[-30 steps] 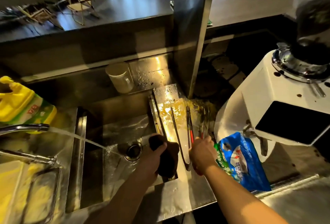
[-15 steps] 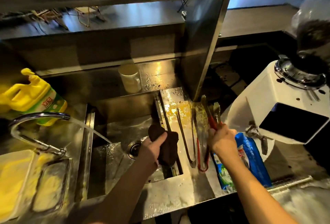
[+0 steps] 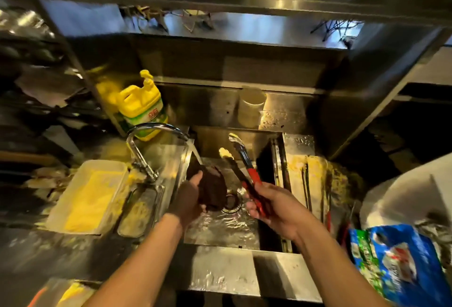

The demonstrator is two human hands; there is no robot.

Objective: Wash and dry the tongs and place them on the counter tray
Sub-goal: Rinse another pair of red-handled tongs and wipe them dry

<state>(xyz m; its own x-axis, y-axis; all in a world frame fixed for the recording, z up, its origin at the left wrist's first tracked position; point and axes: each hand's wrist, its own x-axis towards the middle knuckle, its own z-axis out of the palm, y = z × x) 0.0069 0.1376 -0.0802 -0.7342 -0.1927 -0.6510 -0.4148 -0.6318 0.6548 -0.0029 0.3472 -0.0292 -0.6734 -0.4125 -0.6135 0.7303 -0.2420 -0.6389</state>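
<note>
Two hands work over a steel sink (image 3: 220,272), and going left to right the clutter starts with a pale rectangular plastic tub (image 3: 88,196) on the wet counter, its floor coated in something yellow and grainy. Beside it lies a small rounded metal dish (image 3: 140,211) smeared with the same stuff. Behind stands a squat yellow jug (image 3: 141,106) with a moulded handle and a green-and-white label. A chrome tap (image 3: 144,145) arches from the counter toward the basin, and a thin stream of water falls from its spout onto a dark cloth (image 3: 211,190). The left hand (image 3: 189,199) grips that cloth, a limp, crumpled wad, over the round drain (image 3: 232,202); the basin floor ripples with water. The right hand (image 3: 274,206) is closed around the red-sleeved handles of the tongs (image 3: 241,167), which slant up and away above the basin, their scalloped metal tips spread apart and caked yellow. A cloudy cylindrical cup (image 3: 252,107) stands on the ledge behind the sink. Right of the basin sits a flat steel tray (image 3: 296,160), speckled with yellow, with more long thin utensils lying on it, too blurred to name. Farthest right, a crinkled blue plastic bag (image 3: 396,262) sits below a smooth white machine (image 3: 411,194).
</note>
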